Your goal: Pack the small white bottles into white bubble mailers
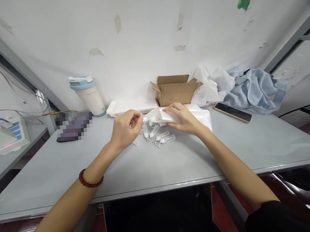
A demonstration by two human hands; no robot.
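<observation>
Your left hand, mid-frame: fingers curled closed, contents unclear | your right hand, just right of centre: gripping white packet | small clear bottles: centre frame, on worktop

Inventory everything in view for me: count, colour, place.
table: one, grey, below
small bottles: at least four, clear, on table
packet: one, white, right hand
package: one, white, right of packet
tumbler: one, cream and blue, back left
flat stack: one, white, back centre
cardboard box: one, brown, back centre
plastic bagging: uncounted, white, back right
phone: one, black, right
cloth: one, pale blue, back right
pixelated item: one, dark, left
device: one, white, far left
tape scraps: several, beige, wall
fragment: one, green, wall
bracelet: one, dark red, left wrist
left hand: one, centre
right hand: one, centre
</observation>
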